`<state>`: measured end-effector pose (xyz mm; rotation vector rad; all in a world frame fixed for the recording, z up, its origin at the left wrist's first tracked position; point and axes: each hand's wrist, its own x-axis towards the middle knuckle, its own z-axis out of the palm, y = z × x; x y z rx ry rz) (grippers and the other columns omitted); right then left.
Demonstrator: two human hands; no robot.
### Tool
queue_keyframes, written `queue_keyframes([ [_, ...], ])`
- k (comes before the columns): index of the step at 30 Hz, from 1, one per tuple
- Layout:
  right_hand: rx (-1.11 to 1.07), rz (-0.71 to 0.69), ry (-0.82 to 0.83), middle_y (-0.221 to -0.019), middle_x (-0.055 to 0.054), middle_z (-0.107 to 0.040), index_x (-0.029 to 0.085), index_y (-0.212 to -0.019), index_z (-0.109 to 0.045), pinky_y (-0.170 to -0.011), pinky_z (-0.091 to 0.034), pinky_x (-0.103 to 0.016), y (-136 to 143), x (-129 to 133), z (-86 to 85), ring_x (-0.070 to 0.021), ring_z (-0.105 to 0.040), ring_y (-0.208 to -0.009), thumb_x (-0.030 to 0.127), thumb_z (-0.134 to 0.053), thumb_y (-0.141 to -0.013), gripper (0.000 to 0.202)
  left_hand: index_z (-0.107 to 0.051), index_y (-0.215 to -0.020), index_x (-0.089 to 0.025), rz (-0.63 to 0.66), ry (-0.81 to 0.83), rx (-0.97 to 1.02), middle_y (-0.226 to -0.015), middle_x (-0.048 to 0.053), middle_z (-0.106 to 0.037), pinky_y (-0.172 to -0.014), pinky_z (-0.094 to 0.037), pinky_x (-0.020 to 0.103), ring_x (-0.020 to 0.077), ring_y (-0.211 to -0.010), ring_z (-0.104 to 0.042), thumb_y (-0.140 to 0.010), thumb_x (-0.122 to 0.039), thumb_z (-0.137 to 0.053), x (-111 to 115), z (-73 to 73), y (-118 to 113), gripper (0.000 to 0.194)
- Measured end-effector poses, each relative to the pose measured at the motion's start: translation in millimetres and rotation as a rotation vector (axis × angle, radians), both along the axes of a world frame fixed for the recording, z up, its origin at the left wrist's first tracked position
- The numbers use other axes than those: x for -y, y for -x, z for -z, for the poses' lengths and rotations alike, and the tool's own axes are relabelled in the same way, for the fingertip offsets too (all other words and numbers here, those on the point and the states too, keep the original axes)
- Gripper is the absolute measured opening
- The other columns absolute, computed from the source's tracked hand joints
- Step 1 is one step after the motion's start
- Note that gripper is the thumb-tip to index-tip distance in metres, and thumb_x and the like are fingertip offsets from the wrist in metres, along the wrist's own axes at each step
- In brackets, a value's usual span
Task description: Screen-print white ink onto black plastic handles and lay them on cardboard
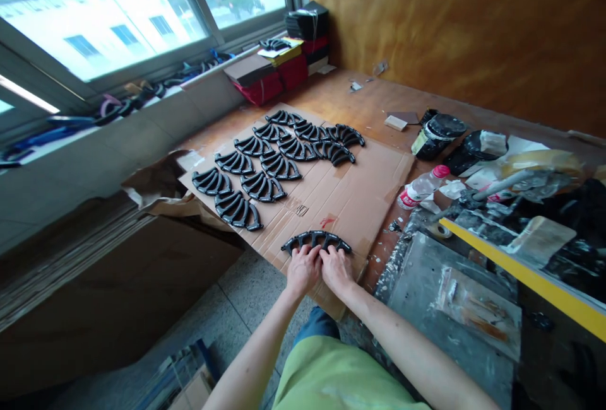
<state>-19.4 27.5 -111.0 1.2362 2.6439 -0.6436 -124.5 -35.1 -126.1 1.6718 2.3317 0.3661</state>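
Observation:
Near the front edge of a brown cardboard sheet [341, 199] lies an arc of black curved pieces [316, 238], their ends lined up side by side. My left hand [303, 265] has its fingers closed on the left and middle part of this arc. Close beside it, my right hand [336, 266] grips the arc right of its middle; the two hands nearly touch. My fingers hide the lower ends of the pieces. Farther back on the cardboard, several similar fans of black curved pieces [280, 164] lie in rows.
Right of the cardboard are a plastic bottle with a pink cap [421, 188], black tubs [438, 135] and a yellow-edged bar [521, 276]. Red and black stacks [279, 76] stand by the window. A grey board [454, 309] lies at the right front.

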Motion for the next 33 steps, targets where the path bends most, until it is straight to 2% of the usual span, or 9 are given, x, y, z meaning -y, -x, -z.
queue_keyframes([
  [4, -0.057, 0.057, -0.004, -0.104, -0.011, -0.064, 0.022, -0.111, -0.066, -0.076, -0.041, -0.032, 1.7, -7.6, 5.8, -0.0232, -0.054, -0.091, 0.016, -0.035, -0.093, 0.036, -0.067, -0.109, -0.021, 0.064, -0.015, 0.014, -0.092, 0.008, -0.066, -0.085, -0.039, 0.038, 0.0203, -0.085, -0.058, -0.093, -0.029, -0.042, -11.4, -4.3, 6.5, 0.031],
  [7, -0.108, 0.144, -0.025, -0.108, -0.009, -0.065, 0.023, -0.113, -0.066, -0.078, -0.039, -0.031, 11.1, -28.4, 6.2, -0.0220, -0.054, -0.091, 0.017, -0.038, -0.093, 0.035, -0.068, -0.104, -0.021, 0.123, -0.055, 0.020, -0.091, 0.008, -0.066, -0.085, -0.038, 0.037, 0.0200, -0.086, -0.058, -0.092, -0.028, -0.043, -40.2, -8.6, 19.7, 0.029],
  [15, -0.104, 0.352, -0.110, -0.115, -0.010, -0.063, 0.022, -0.119, -0.063, -0.081, -0.037, -0.032, 75.7, -152.6, 10.9, -0.0224, -0.054, -0.095, 0.019, -0.039, -0.092, 0.037, -0.068, -0.104, -0.020, 0.406, -0.080, -0.034, -0.101, 0.007, -0.069, -0.095, -0.036, 0.037, 0.0196, -0.097, -0.059, -0.090, -0.024, -0.044, -194.5, -11.2, 95.9, 0.028],
  [17, -0.082, 0.358, -0.099, -0.116, -0.010, -0.062, 0.021, -0.120, -0.062, -0.082, -0.037, -0.033, 94.2, -178.4, 15.5, -0.0237, -0.054, -0.098, 0.021, -0.041, -0.091, 0.036, -0.067, -0.104, -0.020, 0.419, -0.066, -0.046, -0.101, 0.007, -0.069, -0.095, -0.037, 0.036, 0.0194, -0.098, -0.059, -0.090, -0.023, -0.044, -223.2, -5.6, 114.9, 0.028],
  [20, -0.065, 0.325, -0.069, -0.117, -0.013, -0.060, 0.019, -0.118, -0.062, -0.085, -0.038, -0.035, 121.9, -205.3, 21.5, -0.0258, -0.052, -0.104, 0.021, -0.041, -0.091, 0.034, -0.068, -0.101, -0.018, 0.396, -0.048, -0.071, -0.099, 0.009, -0.069, -0.094, -0.039, 0.038, 0.0214, -0.099, -0.060, -0.090, -0.021, -0.043, -249.4, 4.5, 138.5, 0.027],
  [23, -0.082, 0.265, -0.053, -0.118, -0.015, -0.058, 0.017, -0.119, -0.060, -0.088, -0.039, -0.037, 142.7, -220.8, 22.7, -0.0263, -0.050, -0.108, 0.019, -0.038, -0.092, 0.035, -0.067, -0.102, -0.015, 0.327, -0.030, -0.092, -0.097, 0.013, -0.068, -0.093, -0.041, 0.040, 0.0236, -0.101, -0.060, -0.090, -0.017, -0.041, -261.0, 11.0, 153.3, 0.029],
  [27, -0.120, 0.224, -0.054, -0.128, -0.013, -0.053, 0.022, -0.123, -0.057, -0.090, -0.042, -0.036, 142.7, -222.7, 16.0, -0.0249, -0.051, -0.111, 0.019, -0.045, -0.089, 0.036, -0.059, -0.120, -0.013, 0.269, -0.049, -0.098, -0.120, 0.017, -0.062, -0.099, -0.041, 0.038, 0.0234, -0.118, -0.055, -0.090, -0.016, -0.040, -258.4, 12.8, 155.8, 0.036],
  [30, -0.218, 0.181, -0.065, -0.144, -0.011, -0.039, 0.024, -0.126, -0.056, -0.093, -0.044, -0.036, 118.3, -204.9, 4.9, -0.0243, -0.051, -0.116, 0.019, -0.051, -0.086, 0.040, -0.057, -0.124, -0.015, 0.247, -0.126, -0.099, -0.129, 0.017, -0.057, -0.105, -0.038, 0.040, 0.0242, -0.129, -0.047, -0.088, -0.016, -0.043, -240.7, 17.5, 146.8, 0.039],
  [33, -0.343, 0.133, -0.044, -0.140, -0.010, -0.045, 0.024, -0.125, -0.058, -0.097, -0.044, -0.033, 74.4, -172.5, -12.3, -0.0208, -0.053, -0.117, 0.022, -0.054, -0.086, 0.039, -0.058, -0.120, -0.013, 0.233, -0.249, -0.041, -0.131, 0.019, -0.056, -0.103, -0.041, 0.041, 0.0265, -0.128, -0.048, -0.087, -0.020, -0.046, -210.8, 27.1, 130.3, 0.036],
])
